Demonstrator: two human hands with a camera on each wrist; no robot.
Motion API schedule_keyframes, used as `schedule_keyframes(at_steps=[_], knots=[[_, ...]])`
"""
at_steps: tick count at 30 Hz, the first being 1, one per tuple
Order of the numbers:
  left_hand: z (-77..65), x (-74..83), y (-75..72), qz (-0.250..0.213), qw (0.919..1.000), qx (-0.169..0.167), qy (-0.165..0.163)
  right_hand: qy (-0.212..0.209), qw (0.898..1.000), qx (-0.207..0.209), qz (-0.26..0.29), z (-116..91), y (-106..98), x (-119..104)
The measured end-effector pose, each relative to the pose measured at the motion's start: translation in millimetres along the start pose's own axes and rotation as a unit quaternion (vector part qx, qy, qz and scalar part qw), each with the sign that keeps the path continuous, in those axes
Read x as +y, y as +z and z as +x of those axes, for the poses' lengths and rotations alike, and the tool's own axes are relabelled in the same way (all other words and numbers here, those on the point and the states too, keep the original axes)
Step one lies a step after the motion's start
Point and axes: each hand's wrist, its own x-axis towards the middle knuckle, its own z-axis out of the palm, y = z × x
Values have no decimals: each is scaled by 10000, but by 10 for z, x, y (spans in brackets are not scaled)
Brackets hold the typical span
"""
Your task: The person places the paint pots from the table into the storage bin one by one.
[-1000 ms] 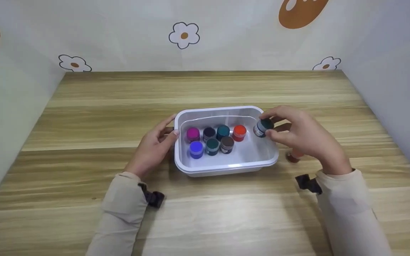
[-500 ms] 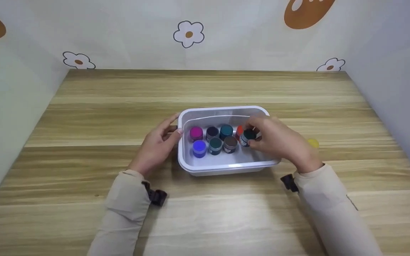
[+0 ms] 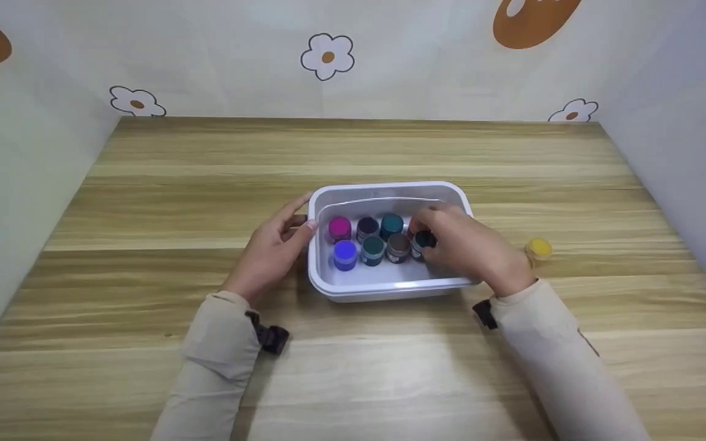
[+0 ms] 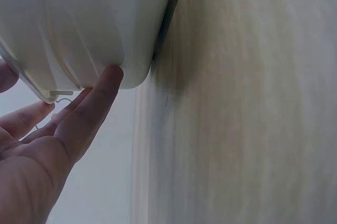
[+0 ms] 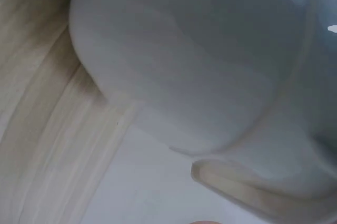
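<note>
A white plastic box (image 3: 390, 284) holds several small paint jars in two rows. My left hand (image 3: 272, 250) grips its left end, thumb on the rim; in the left wrist view, the fingers (image 4: 87, 116) lie along the outer wall. Reaching inside the right end, my right hand (image 3: 466, 242) pinches a dark green paint jar (image 3: 420, 246), partly covered by the fingers. Beside that jar stand a brown jar (image 3: 398, 247) and, mostly hidden, a red jar (image 3: 412, 228). Further left are a magenta jar (image 3: 339, 228) and a violet-blue jar (image 3: 345, 254).
A yellow-lidded jar (image 3: 538, 248) stands on the wooden table (image 3: 353, 380) to the right of the box, partly behind the right hand. Patterned white walls (image 3: 230, 61) border the table at the back and sides. The box's outer wall (image 5: 174, 66) fills much of the right wrist view.
My right hand has brought the dark green jar from above the box's right end leftward and down, beside the brown jar. The yellow-lidded jar has come into view. My left hand keeps its hold.
</note>
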Motion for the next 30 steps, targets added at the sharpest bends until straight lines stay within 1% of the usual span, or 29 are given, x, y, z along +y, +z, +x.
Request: schedule_keyframes(at_steps=[7, 14, 16, 20, 23, 26, 30], knots=[[18, 27, 14, 117, 9999, 28, -21, 520, 9984, -141, -185, -19, 7, -47], [21, 35, 22, 2, 10000, 26, 24, 648, 9976, -71, -217, -39, -18, -70], [21, 32, 23, -16, 10000, 3, 48, 600, 9980, 12, -195, -55, -50, -66], [13, 17, 16, -75, 10000, -6, 19, 87, 9991, 406, 26, -94, -144, -6], [9, 2, 9, -94, 9999, -19, -37, -301, 9954, 829, 381, -154, -219, 99], [12, -13, 4, -1, 10000, -38, -43, -453, 9865, 1363, 789, -248, -276, 256], [11, -33, -10, 81, 10000, -16, -38, -607, 9700, 2091, 1077, -361, -313, 524]])
